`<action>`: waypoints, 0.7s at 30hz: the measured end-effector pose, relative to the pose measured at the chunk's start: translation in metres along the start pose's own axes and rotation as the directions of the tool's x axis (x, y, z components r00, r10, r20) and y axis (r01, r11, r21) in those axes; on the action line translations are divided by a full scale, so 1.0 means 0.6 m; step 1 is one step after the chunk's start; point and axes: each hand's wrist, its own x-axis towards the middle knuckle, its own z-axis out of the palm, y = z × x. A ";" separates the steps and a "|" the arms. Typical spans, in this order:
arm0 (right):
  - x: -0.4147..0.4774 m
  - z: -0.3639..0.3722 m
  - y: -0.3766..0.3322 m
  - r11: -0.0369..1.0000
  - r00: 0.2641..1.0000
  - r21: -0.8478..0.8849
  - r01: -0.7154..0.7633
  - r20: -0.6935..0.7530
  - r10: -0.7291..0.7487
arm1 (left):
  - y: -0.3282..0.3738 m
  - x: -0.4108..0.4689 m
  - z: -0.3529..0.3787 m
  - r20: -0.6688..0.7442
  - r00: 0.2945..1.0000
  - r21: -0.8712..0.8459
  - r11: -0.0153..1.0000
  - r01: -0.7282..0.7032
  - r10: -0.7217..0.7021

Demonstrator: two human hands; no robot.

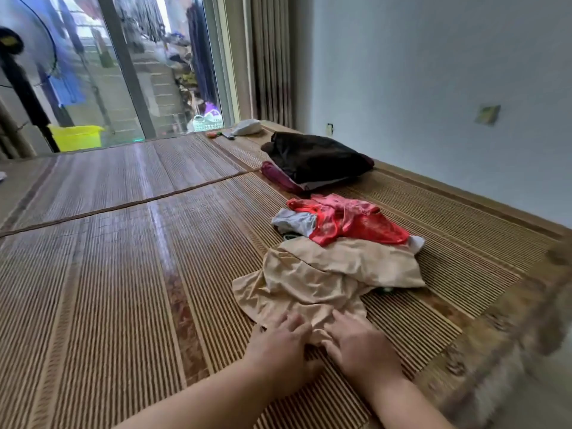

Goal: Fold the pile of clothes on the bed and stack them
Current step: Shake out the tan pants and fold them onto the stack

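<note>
A crumpled beige garment lies on the bamboo mat of the bed, its near end toward me. My left hand and my right hand sit side by side on that near edge, and both pinch the cloth between fingers and thumb. Behind the beige piece a red patterned garment is heaped over a grey-white one. A small white piece pokes out at the pile's right.
A dark brown pillow lies on a magenta cloth farther back near the wall. A white cap and small items sit at the far bed edge. A glass door, a fan and a yellow tub stand beyond.
</note>
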 end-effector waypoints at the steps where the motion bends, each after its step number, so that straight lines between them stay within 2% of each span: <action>1: 0.003 0.001 -0.006 0.997 0.999 -0.068 0.042 -0.030 -0.044 | 0.005 0.006 0.003 -0.030 0.999 -0.013 1.000 0.017 -0.018; 3: 0.013 -0.003 -0.014 0.984 0.992 -0.153 0.087 -0.079 -0.100 | 0.010 0.014 0.001 -0.084 0.995 -0.014 0.999 0.044 -0.045; 5: 0.021 -0.021 -0.018 0.975 0.982 -0.187 0.124 -0.119 -0.147 | 0.014 0.019 -0.012 -0.082 0.995 0.024 0.998 0.055 -0.053; 8: 0.025 -0.066 -0.033 0.990 0.981 -0.090 0.107 -0.155 -0.120 | 0.017 0.016 -0.036 -0.050 0.997 0.050 0.997 0.065 -0.062; 10: 0.023 -0.094 -0.054 0.993 0.979 -0.021 0.119 -0.165 -0.121 | 0.013 0.003 -0.042 -0.092 0.994 -0.040 0.998 0.049 -0.053; 14: 0.024 -0.148 -0.079 0.995 0.995 0.019 0.098 -0.008 -0.098 | -0.034 -0.052 -0.055 -0.252 0.967 -0.065 0.998 0.014 -0.030; 17: 0.026 -0.190 -0.093 0.996 0.995 -0.058 0.071 0.080 -0.066 | -0.092 -0.112 -0.104 -0.312 0.946 -0.110 0.992 0.055 -0.087; 19: 0.032 -0.220 -0.114 0.997 0.998 -0.048 0.056 0.038 -0.054 | -0.131 -0.158 -0.146 -0.352 0.928 -0.111 0.990 0.088 -0.122; 21: 0.046 -0.256 -0.148 0.998 0.998 0.057 0.017 -0.065 -0.014 | -0.166 -0.208 -0.188 -0.402 0.909 -0.043 0.993 0.105 -0.114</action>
